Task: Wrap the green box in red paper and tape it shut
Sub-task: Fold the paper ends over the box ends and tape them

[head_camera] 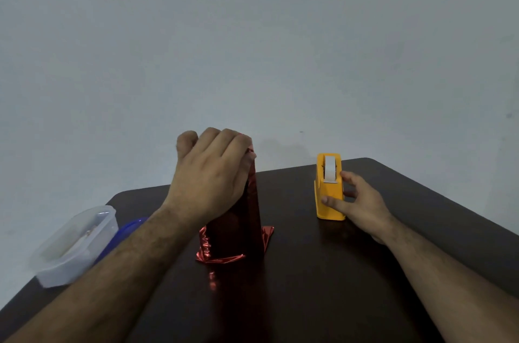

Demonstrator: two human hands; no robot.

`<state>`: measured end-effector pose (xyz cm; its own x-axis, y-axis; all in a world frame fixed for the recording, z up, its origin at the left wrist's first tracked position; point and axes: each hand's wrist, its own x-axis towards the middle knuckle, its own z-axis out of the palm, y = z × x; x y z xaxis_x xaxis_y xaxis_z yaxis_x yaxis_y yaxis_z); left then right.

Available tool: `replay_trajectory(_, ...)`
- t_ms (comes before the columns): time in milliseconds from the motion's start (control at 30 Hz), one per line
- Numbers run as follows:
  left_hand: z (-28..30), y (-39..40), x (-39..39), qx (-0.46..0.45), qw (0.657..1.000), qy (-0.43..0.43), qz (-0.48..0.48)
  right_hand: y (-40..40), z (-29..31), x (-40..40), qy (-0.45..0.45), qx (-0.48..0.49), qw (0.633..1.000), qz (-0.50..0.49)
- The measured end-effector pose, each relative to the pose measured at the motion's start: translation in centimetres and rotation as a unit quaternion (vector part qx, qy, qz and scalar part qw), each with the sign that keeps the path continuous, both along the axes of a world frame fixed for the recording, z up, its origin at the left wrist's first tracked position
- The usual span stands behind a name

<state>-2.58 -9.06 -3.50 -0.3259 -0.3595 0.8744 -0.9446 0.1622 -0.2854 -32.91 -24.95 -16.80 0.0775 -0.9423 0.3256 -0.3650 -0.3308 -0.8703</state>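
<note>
A tall box wrapped in shiny red paper stands upright at the middle of the dark table; no green shows. Loose crumpled paper flares out at its base. My left hand lies over the box's top and left side, fingers curled over the top edge and holding the paper down. To the right stands a yellow tape dispenser with white tape on its roll. My right hand grips the dispenser, thumb on its front face and fingers on its right side.
A clear plastic container sits at the table's left edge, with a blue lid beside it, partly hidden by my left forearm. A plain grey wall rises behind the table. The table's far right corner is rounded.
</note>
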Motion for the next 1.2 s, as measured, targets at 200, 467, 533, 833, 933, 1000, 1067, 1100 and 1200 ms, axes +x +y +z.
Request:
replay_trajectory(200,0.2,0.5,1.4,0.066,0.995,0.070,-0.016,0.1,0.0,0.2,0.012,-0.007,1.000,-0.013)
replay_trajectory(467,0.3,-0.1,2.8,0.205,0.962,0.176,-0.022,1.2,0.9,1.1,0.124,-0.105,0.980,-0.113)
replay_trajectory(533,0.2,-0.4,2.6,0.208,0.961,0.182,-0.028,1.5,1.1,1.7,0.157,-0.153,0.964,-0.149)
replay_trajectory(833,1.4,-1.5,4.5,0.273,0.941,0.174,-0.100,3.2,3.1,6.0,0.234,-0.312,0.900,-0.194)
replay_trajectory(933,1.9,-2.0,5.2,0.307,0.929,0.178,-0.107,4.7,4.3,8.9,0.180,-0.266,0.943,-0.083)
replay_trajectory(1000,1.7,-2.1,5.0,0.308,0.929,0.182,-0.101,6.2,5.2,11.4,0.103,-0.151,0.983,0.028)
replay_trajectory(1067,1.3,-2.0,4.6,0.287,0.930,0.201,-0.108,7.0,5.7,13.9,0.033,-0.042,0.992,0.118)
replay_trajectory(1100,0.9,-1.9,4.4,0.273,0.928,0.224,-0.115,6.9,5.7,14.9,0.003,0.002,0.989,0.147)
replay_trajectory(1200,-0.2,-1.8,4.4,0.228,0.915,0.306,-0.129,6.2,5.3,16.8,-0.054,0.074,0.978,0.186)
